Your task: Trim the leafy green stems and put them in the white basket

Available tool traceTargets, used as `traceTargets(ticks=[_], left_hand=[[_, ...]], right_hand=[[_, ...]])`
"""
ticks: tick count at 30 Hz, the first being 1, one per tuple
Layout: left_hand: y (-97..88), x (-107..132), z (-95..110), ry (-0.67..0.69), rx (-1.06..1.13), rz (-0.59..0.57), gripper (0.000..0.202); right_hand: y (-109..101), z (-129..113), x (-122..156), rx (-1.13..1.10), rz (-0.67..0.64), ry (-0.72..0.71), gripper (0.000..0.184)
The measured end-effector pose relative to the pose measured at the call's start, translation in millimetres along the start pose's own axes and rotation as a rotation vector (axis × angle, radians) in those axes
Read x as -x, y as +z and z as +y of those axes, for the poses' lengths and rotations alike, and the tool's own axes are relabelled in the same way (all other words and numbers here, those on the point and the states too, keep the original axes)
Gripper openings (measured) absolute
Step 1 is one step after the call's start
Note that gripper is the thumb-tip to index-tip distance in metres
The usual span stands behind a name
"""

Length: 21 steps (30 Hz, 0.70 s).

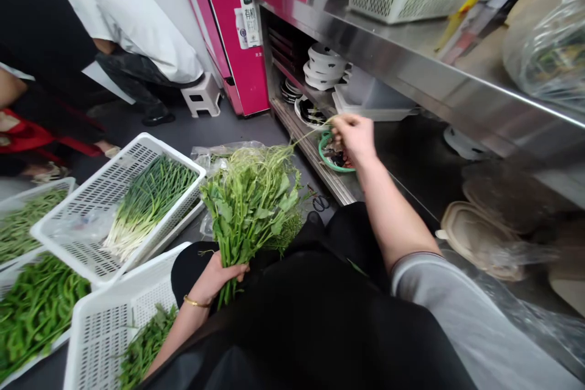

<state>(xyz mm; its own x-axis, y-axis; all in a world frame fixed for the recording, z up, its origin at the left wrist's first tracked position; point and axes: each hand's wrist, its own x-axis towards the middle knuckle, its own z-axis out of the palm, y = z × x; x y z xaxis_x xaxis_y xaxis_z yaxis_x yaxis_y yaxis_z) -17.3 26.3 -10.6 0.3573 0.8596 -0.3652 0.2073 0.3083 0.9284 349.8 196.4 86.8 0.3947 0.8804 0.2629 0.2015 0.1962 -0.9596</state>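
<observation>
My left hand [225,275] is closed round the stems of a thick bunch of leafy greens [249,213], held upright over my lap. Thin curling tendrils stick out at the top of the bunch. Up and to the right, my right hand [353,139] pinches a thin green tendril [311,132], which stretches back to the bunch. Below that hand, partly hidden by it, is a green-rimmed basket [322,149] with dark and reddish bits inside. More leafy greens [148,341] lie in a white perforated basket [98,332] beside my left forearm.
Left of me, white baskets hold scallions [153,195], green peppers [41,304] and green beans [30,216]. Scissors [320,203] lie on the floor. A steel shelf [388,42] with stacked bowls [324,64] underneath runs along my right. A person in white [137,18] sits on a stool [202,94].
</observation>
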Motion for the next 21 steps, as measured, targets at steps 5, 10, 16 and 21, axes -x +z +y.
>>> traceTargets(ticks=[5,10,16,21], left_hand=[[-11.5,6.6,-1.6,0.004,-0.004,-0.05,0.016],[-23.7,15.0,-2.9,0.029,-0.019,-0.064,0.016],[-22.3,12.0,-1.3,0.004,-0.033,-0.106,0.016],[-14.3,16.2,-5.7,-0.012,0.101,-0.195,0.019]], right_hand=[[-52.2,45.9,-5.0,-0.126,0.095,0.176,0.018],[-49.4,67.9,29.7,-0.109,-0.075,0.309,0.021],[37.6,29.2,64.9,0.007,-0.763,0.209,0.039],[57.7,38.8,42.2,0.459,-0.565,-0.227,0.019]])
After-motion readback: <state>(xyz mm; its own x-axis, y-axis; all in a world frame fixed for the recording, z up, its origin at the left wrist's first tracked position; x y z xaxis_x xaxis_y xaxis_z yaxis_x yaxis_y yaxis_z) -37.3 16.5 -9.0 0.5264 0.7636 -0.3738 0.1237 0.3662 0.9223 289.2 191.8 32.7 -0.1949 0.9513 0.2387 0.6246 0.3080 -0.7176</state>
